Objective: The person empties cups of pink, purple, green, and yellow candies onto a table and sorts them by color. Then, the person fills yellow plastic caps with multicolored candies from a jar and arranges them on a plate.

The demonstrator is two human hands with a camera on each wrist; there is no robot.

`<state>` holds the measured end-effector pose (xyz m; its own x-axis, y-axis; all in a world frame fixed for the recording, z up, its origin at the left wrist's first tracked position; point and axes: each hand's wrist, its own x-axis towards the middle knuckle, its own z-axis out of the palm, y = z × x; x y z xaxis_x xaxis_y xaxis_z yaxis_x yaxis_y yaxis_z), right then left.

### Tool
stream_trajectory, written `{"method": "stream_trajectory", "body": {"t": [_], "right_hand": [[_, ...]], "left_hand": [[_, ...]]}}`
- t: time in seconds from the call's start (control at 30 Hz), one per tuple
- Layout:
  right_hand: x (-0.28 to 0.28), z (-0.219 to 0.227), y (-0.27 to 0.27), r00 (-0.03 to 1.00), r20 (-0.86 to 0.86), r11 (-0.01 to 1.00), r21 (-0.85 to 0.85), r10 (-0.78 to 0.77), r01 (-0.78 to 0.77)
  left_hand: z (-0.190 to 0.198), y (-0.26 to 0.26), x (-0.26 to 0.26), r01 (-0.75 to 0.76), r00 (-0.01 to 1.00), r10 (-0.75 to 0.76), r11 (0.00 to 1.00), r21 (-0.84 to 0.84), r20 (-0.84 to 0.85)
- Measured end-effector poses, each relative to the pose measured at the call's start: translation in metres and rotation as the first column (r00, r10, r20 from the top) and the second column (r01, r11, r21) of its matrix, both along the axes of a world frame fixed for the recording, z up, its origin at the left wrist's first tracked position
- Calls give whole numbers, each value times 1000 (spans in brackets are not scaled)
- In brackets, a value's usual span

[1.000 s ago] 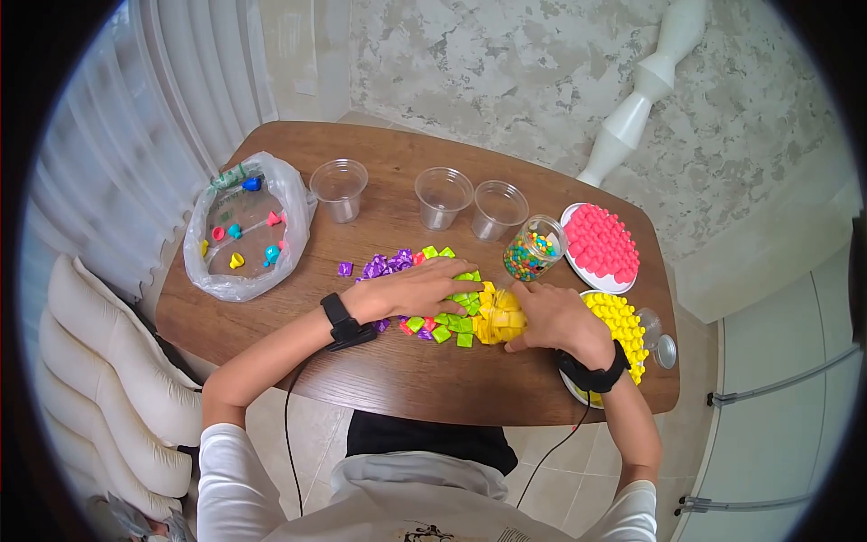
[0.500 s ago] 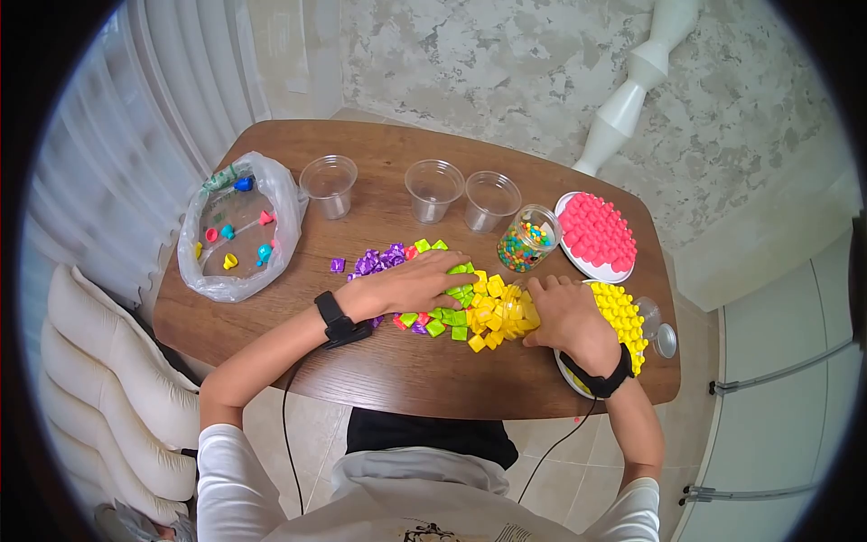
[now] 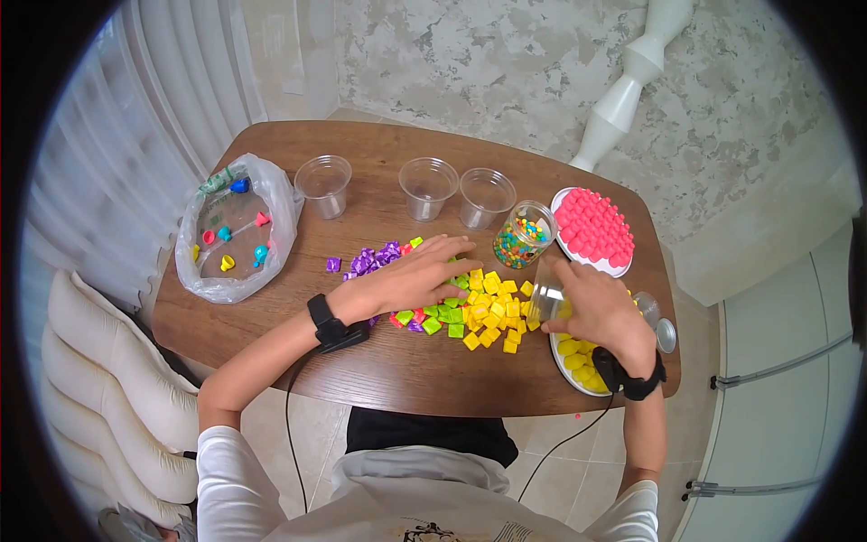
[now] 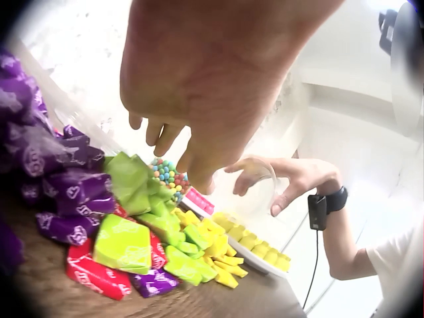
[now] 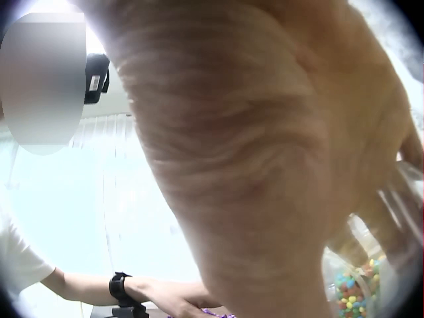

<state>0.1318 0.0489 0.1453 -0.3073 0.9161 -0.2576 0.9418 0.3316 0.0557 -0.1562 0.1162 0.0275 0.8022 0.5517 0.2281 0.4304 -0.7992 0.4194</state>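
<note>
My right hand (image 3: 603, 309) grips a clear plastic jar (image 3: 547, 302) tipped on its side, with its mouth toward the pile. Loose yellow wrapped candies (image 3: 495, 312) lie in front of that mouth. Over the middle of the pile, my left hand (image 3: 408, 278) reaches with fingers extended, close above green wrapped candies (image 3: 433, 316). Purple wrapped candies (image 4: 73, 192) are heaped to the left, and a few red ones (image 4: 96, 271) show among them in the left wrist view. Part of the green heap is hidden under the left hand.
Behind the pile stand a jar of small multicoloured balls (image 3: 520, 242) and clear cups (image 3: 428, 187). At left, a plastic bag (image 3: 287, 203) holds small coloured toys. Pink pieces (image 3: 594, 224) and yellow pieces (image 3: 574, 350) fill white plates at right, near a round lid (image 3: 666, 335).
My right hand has drawn the jar to the right and lifted it off the yellow candies, which have spread onto the table. The left hand has stayed near the green candies.
</note>
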Motion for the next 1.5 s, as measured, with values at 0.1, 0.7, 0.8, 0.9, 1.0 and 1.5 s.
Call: {"method": "stream_trajectory", "body": {"t": [0.1,0.7,0.8,0.9,1.0,1.5], "right_hand": [[-8,5,2,893,-451,990,124,-1,64],[-55,-65,28,257,-950,982,188,178,17],[-47,-67,22,211,-961,978,197,180,63],[-39,-61,6,280,-939,974,221,199,48],[-28,-60,-10,338,-934,988,144,118,52],[-18,-100,-22,481,-853,970,244,204,20]], "left_hand": [[24,-11,1,-34,988,42,998,-57,147],[67,-12,-77,-499,862,479,750,434,164],[42,17,-73,-483,860,502,743,464,90],[23,39,-66,-490,841,538,707,510,63],[15,47,-64,-536,804,592,688,489,50],[13,50,-59,-610,748,661,652,450,55]]}}
